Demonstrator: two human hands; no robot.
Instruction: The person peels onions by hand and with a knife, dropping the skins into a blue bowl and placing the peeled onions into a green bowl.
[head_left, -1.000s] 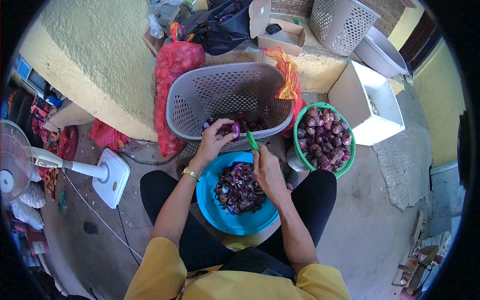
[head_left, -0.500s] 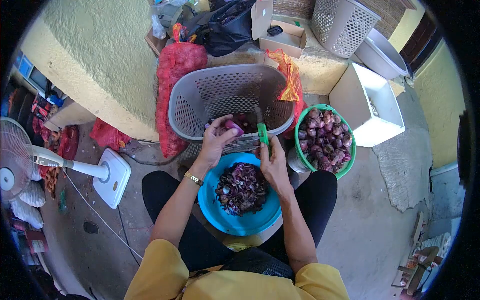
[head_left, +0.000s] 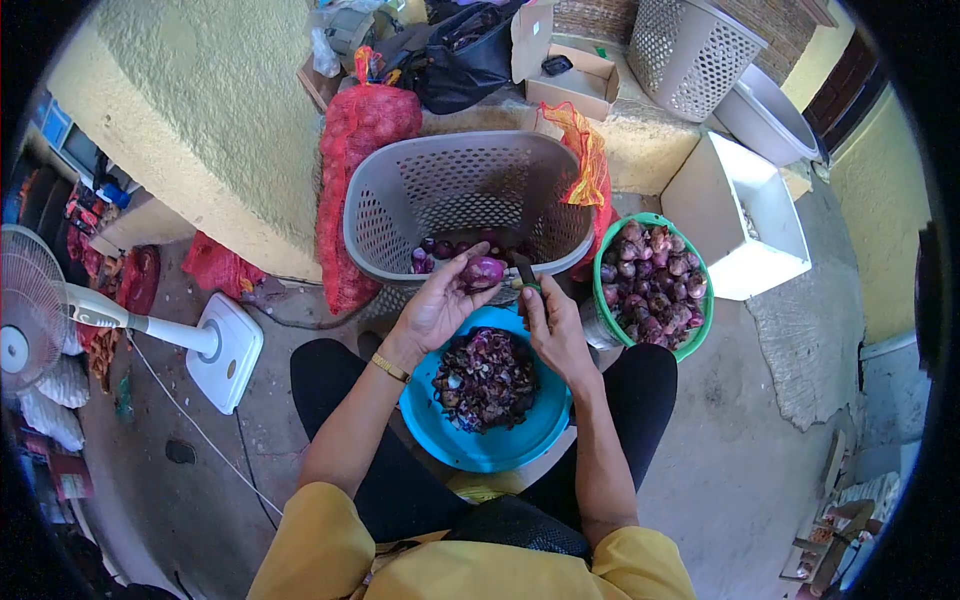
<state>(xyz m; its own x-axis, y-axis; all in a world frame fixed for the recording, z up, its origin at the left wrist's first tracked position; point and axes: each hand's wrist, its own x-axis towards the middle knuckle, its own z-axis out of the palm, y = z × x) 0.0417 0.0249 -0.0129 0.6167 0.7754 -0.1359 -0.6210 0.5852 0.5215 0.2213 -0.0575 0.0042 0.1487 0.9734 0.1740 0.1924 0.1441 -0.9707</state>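
My left hand (head_left: 432, 318) holds a purple-red onion (head_left: 485, 273) in its fingers, over the near rim of the grey perforated basket (head_left: 365, 215). Close beside it, my right hand (head_left: 556, 332) is closed round a knife (head_left: 523, 268), whose green handle is mostly covered by the fingers. The blade points up and toward the onion; whether it touches cannot be made out. Below both hands, a blue basin (head_left: 420, 425) holds a heap of onion skins and trimmings (head_left: 485, 380). Several peeled onions (head_left: 440, 250) lie in the bottom of the grey basket.
To the right stands a green-rimmed basket (head_left: 709, 300) full of unpeeled onions. Red mesh sacks (head_left: 365, 130) flank the grey basket. A white box (head_left: 730, 210) lies tipped at the right. On the left are a standing fan (head_left: 205, 340) and its cord. A cardboard box (head_left: 575, 85) sits on the ledge behind.
The knife has swung from upright, with its green handle showing, to low beside the onion. My left hand has turned palm-up and moved right, bringing the onion closer to the blade.
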